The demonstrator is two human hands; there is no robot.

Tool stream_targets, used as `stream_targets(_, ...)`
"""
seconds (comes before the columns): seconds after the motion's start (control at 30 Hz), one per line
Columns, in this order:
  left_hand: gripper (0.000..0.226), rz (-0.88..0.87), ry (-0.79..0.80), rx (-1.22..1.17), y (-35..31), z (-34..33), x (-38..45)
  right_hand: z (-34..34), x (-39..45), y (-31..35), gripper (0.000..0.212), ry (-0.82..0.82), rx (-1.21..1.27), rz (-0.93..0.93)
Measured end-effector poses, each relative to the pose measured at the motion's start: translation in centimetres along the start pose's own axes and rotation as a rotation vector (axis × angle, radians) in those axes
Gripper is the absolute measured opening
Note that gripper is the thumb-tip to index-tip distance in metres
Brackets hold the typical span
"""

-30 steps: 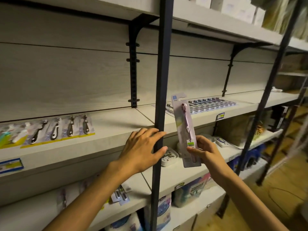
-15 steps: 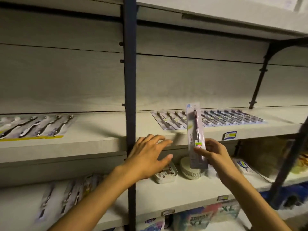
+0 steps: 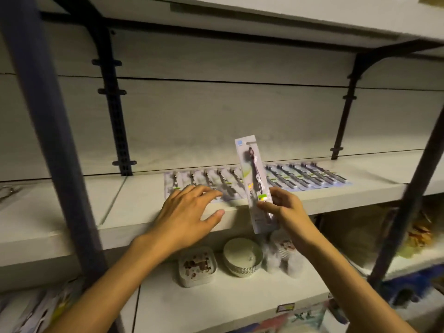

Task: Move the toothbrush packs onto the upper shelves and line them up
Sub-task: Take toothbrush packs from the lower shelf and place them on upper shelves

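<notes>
Right hand: the right hand (image 3: 282, 207) is pinching the lower part of a long pale card-backed toothbrush pack (image 3: 255, 183) between thumb and fingers, holding it nearly upright.
Held pack: it is standing just in front of the pale wood-grain upper shelf (image 3: 134, 207), at the shelf's front edge, overlapping the row behind.
Left hand: the left hand (image 3: 189, 212) is lying with fingers spread and straight, fingertips touching the row's left packs.
Row: flat toothbrush packs (image 3: 302, 177) are lying side by side on this shelf.
Below the shelf: a square white lidded tub (image 3: 197, 269) and a round white bowl stack (image 3: 242, 259) are sitting side by side.
</notes>
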State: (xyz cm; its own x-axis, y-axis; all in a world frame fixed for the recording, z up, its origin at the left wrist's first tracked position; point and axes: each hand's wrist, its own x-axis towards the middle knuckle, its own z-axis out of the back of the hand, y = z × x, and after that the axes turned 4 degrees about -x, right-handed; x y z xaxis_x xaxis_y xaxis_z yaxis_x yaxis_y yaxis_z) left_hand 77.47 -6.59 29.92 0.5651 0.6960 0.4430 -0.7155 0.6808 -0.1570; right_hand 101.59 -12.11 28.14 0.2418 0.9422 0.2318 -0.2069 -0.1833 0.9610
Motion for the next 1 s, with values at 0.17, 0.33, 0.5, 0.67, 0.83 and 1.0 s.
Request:
stream_targets(0.17,0.053,-0.018,0.000,0.001,-0.9,-1.4,5.2,3.4,3.6,0.0,0.026,-0.022,-0.051,0.018)
stream_targets(0.33,0.059,-0.054,0.005,-0.004,-1.4,-3.0,9.4,6.4,6.7,0.0,0.029,-0.062,-0.071,0.023)
stream_targets(0.5,0.060,-0.087,0.000,0.034,-3.4,-3.9,13.0,11.0,10.1,-0.7,0.038,-0.128,-0.061,0.006)
stream_targets(0.67,0.053,-0.054,-0.015,0.061,-6.5,-5.4,16.6,17.6,13.5,-1.7,0.037,-0.139,-0.046,-0.013)
stream_targets(0.83,0.054,0.028,-0.023,0.064,-10.7,-8.1,19.6,24.8,17.0,-3.5,0.030,-0.140,-0.106,-0.028)
stream_targets(1.0,0.051,0.057,-0.030,0.079,-14.9,-10.3,21.7,30.7,19.8,-5.0,0.023,-0.176,-0.139,-0.051)
